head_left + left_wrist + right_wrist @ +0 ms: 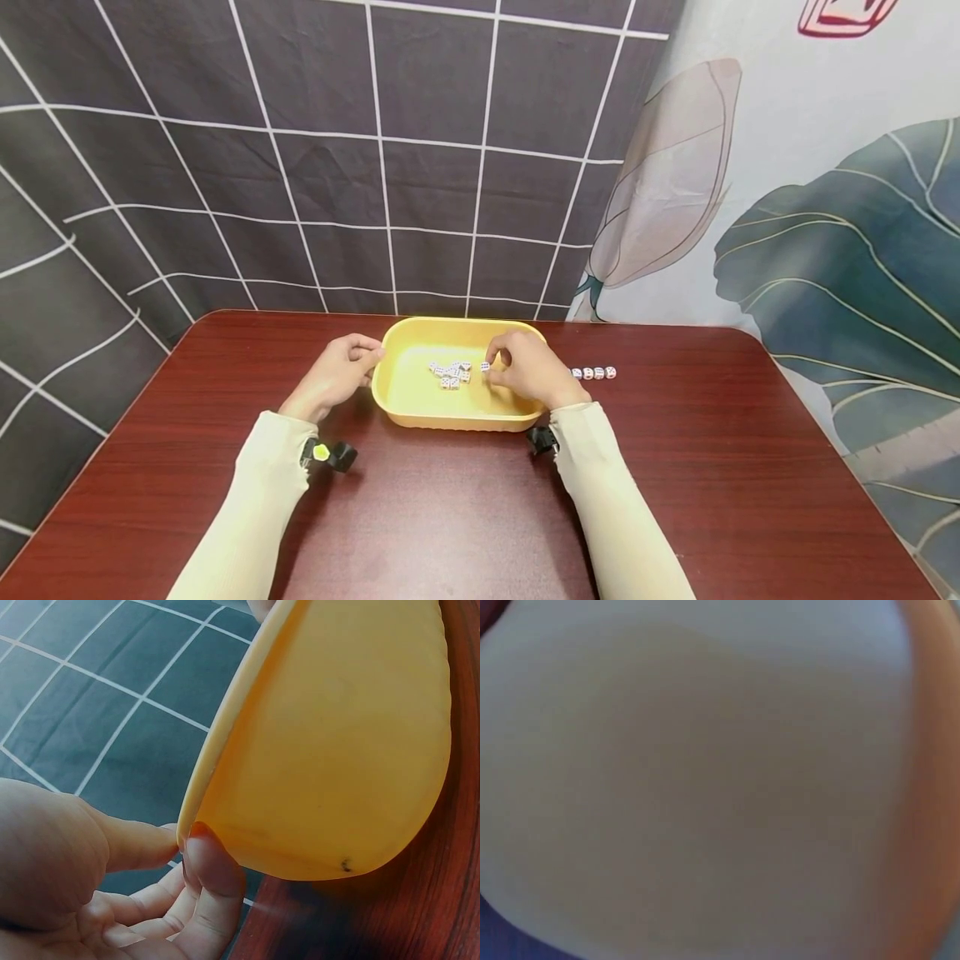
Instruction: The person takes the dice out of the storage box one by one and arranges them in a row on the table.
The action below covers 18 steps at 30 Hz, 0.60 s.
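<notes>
From my end I can place this only as somewhere indoors, curtained off: a white-gridded dark curtain [431, 187] and a leaf-printed curtain [847, 237] hang beyond a red-brown wood-grain tabletop [442, 508].

Dark gray cloth [429, 183] with white grid lines [380, 138] hanging behind and at left, pale curtain [780, 92] at right showing a blue-green leaf [862, 242] and a pinkish bud [678, 179], reddish-brown table [750, 467] standing in front, light [442, 500] glinting off its near part.

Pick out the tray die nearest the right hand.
The single die at the fingertips of the right hand; the other visible dice inside the yellow tray lie clustered to its left.
</notes>
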Available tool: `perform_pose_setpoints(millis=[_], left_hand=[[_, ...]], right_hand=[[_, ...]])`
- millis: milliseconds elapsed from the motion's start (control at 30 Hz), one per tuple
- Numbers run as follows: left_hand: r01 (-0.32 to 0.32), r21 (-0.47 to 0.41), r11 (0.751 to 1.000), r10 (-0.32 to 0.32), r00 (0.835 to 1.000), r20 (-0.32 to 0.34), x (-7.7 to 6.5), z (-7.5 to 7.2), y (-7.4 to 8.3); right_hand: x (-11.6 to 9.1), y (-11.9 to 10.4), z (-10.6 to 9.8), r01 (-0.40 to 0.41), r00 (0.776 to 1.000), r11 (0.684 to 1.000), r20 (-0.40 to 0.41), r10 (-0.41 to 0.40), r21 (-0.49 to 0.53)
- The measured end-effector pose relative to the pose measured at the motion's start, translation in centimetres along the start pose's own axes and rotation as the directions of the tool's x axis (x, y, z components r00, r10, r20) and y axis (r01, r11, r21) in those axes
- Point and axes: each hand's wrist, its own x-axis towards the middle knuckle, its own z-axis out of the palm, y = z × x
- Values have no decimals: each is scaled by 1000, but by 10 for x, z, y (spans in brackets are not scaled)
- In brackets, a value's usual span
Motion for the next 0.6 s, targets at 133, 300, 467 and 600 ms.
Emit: perform_pose_setpoints(millis=[133,300,467,600], left_hand=[[2,3,1000,-2,1000,-3,0,0,0],[-2,16,1000,2,1000,-10,0,0,0],[2,18,1000,-1,1000,-13,0,0,0],[7,28,1000,-6,1000,-13,-2,0,2]], right_hand=[[-2,2,-6,6,1000,1000,-26,-6,10],[-5,6,-14,-2,999,999,-40,3,39],[-9,10,-21,7,998,998,-65,-3,56],[-12,13,-26,6,997,998,-74,-1,63]])
